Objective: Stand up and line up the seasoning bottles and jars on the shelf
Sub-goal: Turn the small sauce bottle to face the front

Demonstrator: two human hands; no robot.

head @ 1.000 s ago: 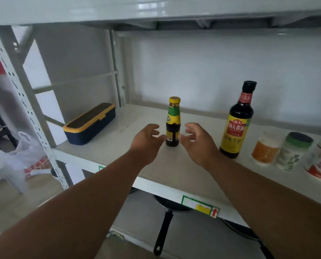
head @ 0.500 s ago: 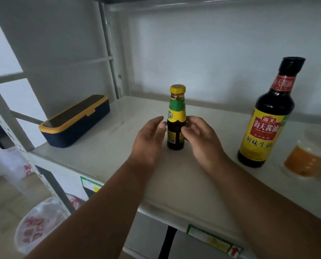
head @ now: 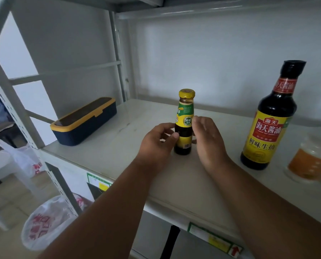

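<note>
While both hands cup it, left hand [head: 156, 144] pinching, right hand [head: 208, 139] curled round, I see small sauce bottle [head: 184, 124] upright mid-shelf [head: 118, 146]. Soy bottle [head: 268, 124] stands well apart; orange jar [head: 309, 161] beyond. I judge lineup unfinished.

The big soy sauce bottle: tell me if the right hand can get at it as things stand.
Probably yes. The right hand is at the small bottle, and only bare shelf lies between it and the big soy sauce bottle standing to its right.
</note>
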